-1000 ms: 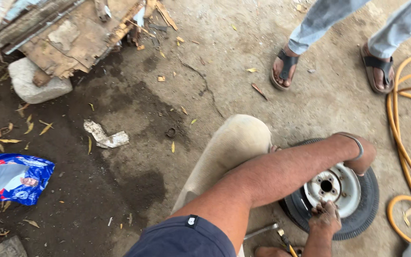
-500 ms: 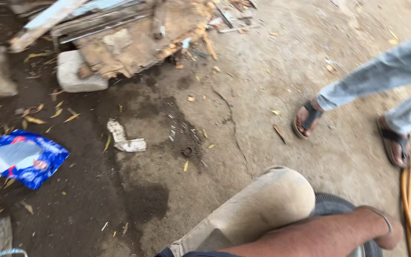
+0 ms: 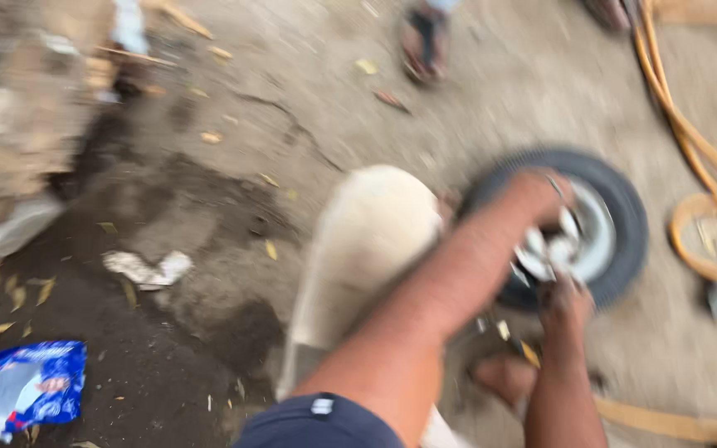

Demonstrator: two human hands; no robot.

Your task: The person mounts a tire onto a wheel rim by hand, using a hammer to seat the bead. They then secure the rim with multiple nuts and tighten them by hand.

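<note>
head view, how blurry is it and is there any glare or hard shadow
Head view: heavy motion blur smears everything; the small tyre and its pale rim lose detail, and both hands, left hand and right hand, are soft, fingers indistinct. Light is flat daylight with no hard shadows or glare; the orange hose and blue packet streak too.

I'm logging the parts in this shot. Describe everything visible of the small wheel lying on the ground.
The wheel lies flat on the dusty ground: a small black rubber tyre around a pale, metal-looking rim. The picture is blurred, so fine detail is lost. The left hand rests on the tyre's upper left edge, and the right hand reaches to the rim's lower side. An orange hose curls to its right, apart from it.
</note>
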